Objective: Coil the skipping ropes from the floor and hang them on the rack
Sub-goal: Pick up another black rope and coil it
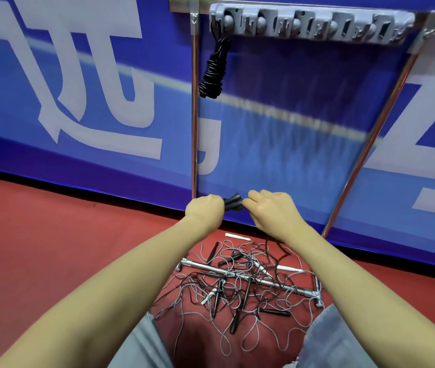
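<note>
My left hand (205, 209) and my right hand (269, 208) are raised side by side in front of the rack, both gripping the black handles (233, 202) of one skipping rope. Its black cord (281, 248) trails down from my right hand to the floor. A tangled pile of black and grey ropes (237, 290) with black and white handles lies on the red floor below my arms. One coiled black rope (213, 73) hangs from the leftmost hook of the grey hook strip (314, 23) at the top of the rack.
The rack's chrome posts (194, 115) rise before a blue banner wall (78, 102). Its chrome base bar (250, 278) lies across the floor under the rope pile. My knees in grey shorts (335, 341) frame the pile. Red floor (51, 235) stretches left.
</note>
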A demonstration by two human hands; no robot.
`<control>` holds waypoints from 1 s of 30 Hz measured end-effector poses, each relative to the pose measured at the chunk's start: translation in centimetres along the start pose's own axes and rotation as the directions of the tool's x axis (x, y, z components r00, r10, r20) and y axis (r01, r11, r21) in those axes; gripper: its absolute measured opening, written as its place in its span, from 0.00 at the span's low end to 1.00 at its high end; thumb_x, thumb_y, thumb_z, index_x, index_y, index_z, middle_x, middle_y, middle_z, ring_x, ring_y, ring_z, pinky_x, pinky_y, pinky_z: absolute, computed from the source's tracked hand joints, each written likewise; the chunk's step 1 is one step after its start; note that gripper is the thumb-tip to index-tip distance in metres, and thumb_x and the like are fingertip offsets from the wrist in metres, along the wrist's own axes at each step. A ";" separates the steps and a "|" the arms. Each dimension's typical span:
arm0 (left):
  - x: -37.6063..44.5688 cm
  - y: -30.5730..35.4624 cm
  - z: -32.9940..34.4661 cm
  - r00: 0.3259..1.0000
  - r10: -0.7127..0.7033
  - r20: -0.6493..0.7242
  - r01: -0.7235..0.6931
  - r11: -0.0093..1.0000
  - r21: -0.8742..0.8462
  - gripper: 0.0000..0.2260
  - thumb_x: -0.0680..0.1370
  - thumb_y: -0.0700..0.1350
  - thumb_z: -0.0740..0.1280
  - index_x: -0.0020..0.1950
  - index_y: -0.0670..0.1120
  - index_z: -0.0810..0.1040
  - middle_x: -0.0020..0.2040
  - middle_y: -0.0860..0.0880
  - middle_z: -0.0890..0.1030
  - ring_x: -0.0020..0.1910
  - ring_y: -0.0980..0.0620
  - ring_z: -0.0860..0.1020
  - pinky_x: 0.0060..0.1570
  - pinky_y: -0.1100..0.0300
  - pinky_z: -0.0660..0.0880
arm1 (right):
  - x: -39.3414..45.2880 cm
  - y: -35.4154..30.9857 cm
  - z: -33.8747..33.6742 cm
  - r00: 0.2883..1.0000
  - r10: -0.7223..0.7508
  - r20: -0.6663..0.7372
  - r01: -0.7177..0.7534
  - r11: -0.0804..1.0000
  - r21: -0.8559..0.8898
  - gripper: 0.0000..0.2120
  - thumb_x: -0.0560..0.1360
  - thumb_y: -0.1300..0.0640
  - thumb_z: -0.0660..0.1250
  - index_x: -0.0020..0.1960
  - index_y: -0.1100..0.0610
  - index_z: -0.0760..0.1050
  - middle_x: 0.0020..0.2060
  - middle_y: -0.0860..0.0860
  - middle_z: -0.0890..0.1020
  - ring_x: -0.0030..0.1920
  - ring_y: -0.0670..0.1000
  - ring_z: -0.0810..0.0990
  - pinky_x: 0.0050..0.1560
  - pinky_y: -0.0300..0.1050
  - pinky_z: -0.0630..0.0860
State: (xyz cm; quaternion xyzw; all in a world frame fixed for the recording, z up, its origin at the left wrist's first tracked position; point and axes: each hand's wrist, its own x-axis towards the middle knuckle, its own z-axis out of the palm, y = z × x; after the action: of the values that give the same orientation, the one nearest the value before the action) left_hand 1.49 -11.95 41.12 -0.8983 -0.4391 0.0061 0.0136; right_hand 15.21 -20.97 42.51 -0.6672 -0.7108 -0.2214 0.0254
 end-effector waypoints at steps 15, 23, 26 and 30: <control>-1.3 -2.4 -1.0 0.737 0.625 -0.255 -0.584 0.780 0.226 0.08 0.63 0.36 0.68 0.35 0.43 0.69 0.22 0.49 0.71 0.17 0.46 0.68 0.23 0.68 0.46 | 2.0 1.3 1.1 0.741 0.479 0.470 -0.661 0.394 0.639 0.17 0.67 0.45 0.76 0.37 0.54 0.73 0.32 0.47 0.75 0.38 0.51 0.74 0.40 0.45 0.71; -0.2 -0.6 -2.5 0.904 0.283 -0.319 -0.294 0.956 0.016 0.08 0.80 0.46 0.58 0.53 0.42 0.67 0.45 0.44 0.79 0.41 0.40 0.77 0.34 0.56 0.64 | 0.0 -0.3 2.5 0.781 0.443 0.440 -0.604 0.357 0.713 0.15 0.76 0.56 0.65 0.32 0.57 0.70 0.26 0.51 0.71 0.32 0.53 0.68 0.35 0.45 0.63; 0.7 -0.2 -2.5 0.939 0.181 -0.293 -0.202 0.979 -0.042 0.07 0.81 0.46 0.57 0.48 0.43 0.63 0.46 0.43 0.79 0.37 0.43 0.72 0.34 0.55 0.65 | -0.5 -1.0 2.6 0.776 0.428 0.464 -0.615 0.345 0.709 0.20 0.77 0.50 0.63 0.30 0.56 0.65 0.26 0.51 0.69 0.30 0.52 0.66 0.36 0.45 0.64; 1.2 0.4 -1.7 0.981 0.066 -0.184 -0.084 0.992 -0.091 0.06 0.80 0.42 0.58 0.53 0.40 0.69 0.48 0.42 0.79 0.44 0.39 0.78 0.36 0.54 0.65 | -0.6 -1.3 2.0 0.804 0.358 0.474 -0.591 0.395 0.704 0.17 0.73 0.49 0.67 0.30 0.55 0.67 0.28 0.51 0.74 0.32 0.51 0.69 0.38 0.46 0.69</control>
State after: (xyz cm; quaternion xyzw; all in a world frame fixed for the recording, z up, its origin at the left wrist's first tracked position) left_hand 2.64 -11.27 42.77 -0.9106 -0.4017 -0.0967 0.0089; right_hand 14.55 -20.85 40.10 -0.7705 -0.5025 0.2408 0.3096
